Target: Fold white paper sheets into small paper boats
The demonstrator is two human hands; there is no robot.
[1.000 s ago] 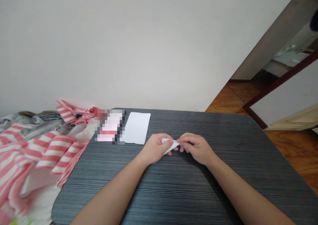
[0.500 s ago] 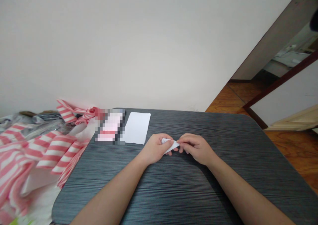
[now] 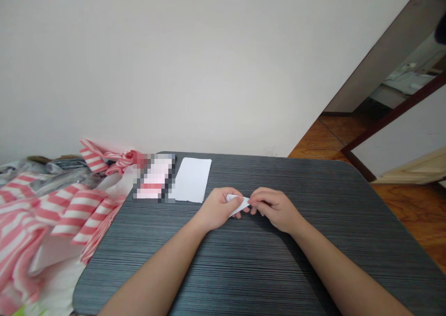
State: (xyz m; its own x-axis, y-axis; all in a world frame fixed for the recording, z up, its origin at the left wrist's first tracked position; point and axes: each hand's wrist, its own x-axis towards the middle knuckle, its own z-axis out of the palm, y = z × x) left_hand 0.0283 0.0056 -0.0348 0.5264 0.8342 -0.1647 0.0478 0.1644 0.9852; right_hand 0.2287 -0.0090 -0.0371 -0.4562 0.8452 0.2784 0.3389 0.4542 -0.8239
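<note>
A small piece of folded white paper (image 3: pixel 237 205), narrowing to a point at its right end, is held above the dark table (image 3: pixel 244 265). My left hand (image 3: pixel 220 208) grips its wider part, thumb on top and fingers underneath. With thumb and fingertips, my right hand (image 3: pixel 273 206) pinches the pointed right end. Part of the paper is hidden by the left thumb and fingers. Behind and to the left of my left hand lies a stack of white paper sheets (image 3: pixel 193 179).
Left of the stack is a pixelated pink and white item (image 3: pixel 153 179) on the table. Red-and-white striped cloth (image 3: pixel 81 211) is heaped beyond the table's left edge. A pale wall (image 3: pixel 209 65) rises behind the table, and wooden floor (image 3: pixel 414 204) shows at right.
Both hands keep their hold on the folded paper. The right fingertips have shifted very slightly left along its pointed end; the rest looks the same.
</note>
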